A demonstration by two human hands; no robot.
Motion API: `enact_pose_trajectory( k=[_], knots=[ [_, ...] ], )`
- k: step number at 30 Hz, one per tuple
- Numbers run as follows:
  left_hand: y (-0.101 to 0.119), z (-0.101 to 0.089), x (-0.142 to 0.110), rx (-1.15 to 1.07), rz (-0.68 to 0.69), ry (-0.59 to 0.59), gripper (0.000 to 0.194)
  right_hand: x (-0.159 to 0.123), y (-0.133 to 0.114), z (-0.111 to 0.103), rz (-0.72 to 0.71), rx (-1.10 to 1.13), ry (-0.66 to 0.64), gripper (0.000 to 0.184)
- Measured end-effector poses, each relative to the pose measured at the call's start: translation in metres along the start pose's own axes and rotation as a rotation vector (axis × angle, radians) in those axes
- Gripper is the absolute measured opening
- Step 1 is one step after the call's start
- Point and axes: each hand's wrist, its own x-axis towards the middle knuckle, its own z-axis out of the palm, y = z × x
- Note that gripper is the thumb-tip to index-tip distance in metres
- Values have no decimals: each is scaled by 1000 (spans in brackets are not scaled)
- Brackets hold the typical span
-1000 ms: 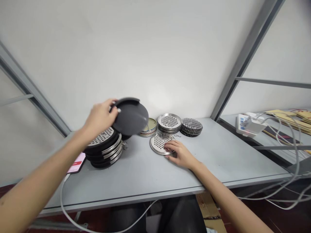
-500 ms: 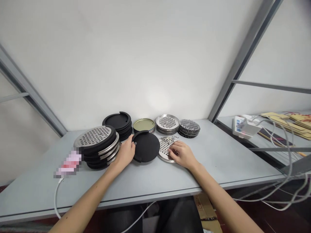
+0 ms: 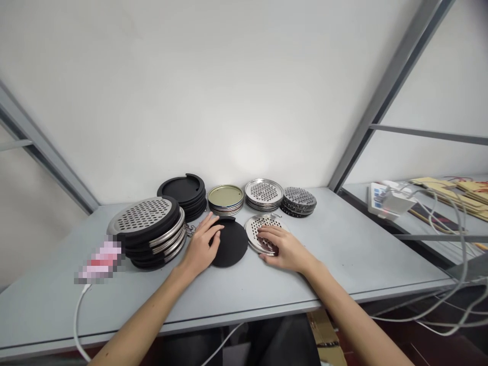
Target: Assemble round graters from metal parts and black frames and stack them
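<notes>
A round black cover with a raised rim along part of its edge lies flat on the table. My left hand rests over its left side, fingers stretched and apart. To the right is a silver perforated metal disc, grater-like, with a small metal piece at its far edge. My right hand lies over this disc's right part, fingers loosely bent on top and thumb apart near the front edge. Part of the disc is hidden beneath that hand.
Left stands a tall stack of black-rimmed perforated discs. Behind are stacks of black covers, gold-coloured lids, silver perforated discs and darker grater discs. A power strip with cables sits on the right-hand shelf.
The black cover has gone from tilted, held at its left edge, to flat on the table. My left hand has let go and spread its fingers. My right hand's fingers have opened over the disc.
</notes>
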Motion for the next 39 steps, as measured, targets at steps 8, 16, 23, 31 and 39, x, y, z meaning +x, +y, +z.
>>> enact_pose_trajectory(
  k=[8, 16, 23, 31, 39],
  knots=[
    [0, -19, -12, -60, 39, -378, 35, -4, 5, 1, -75, -73, 232, 28],
    [15, -6, -15, 50, 58, -316, 34, -2, -5, 2, -191, -138, 485, 39],
    [23, -1, -10, -315, -9, -79, 37, 11, -21, 18, -422, -115, 201, 32],
    [7, -5, -6, -114, 62, -292, 36, 14, -29, 18, -375, -24, 38, 29],
    [7, -13, -6, -51, 122, -306, 47, 27, -7, 3, -89, 119, 165, 24]
  ],
)
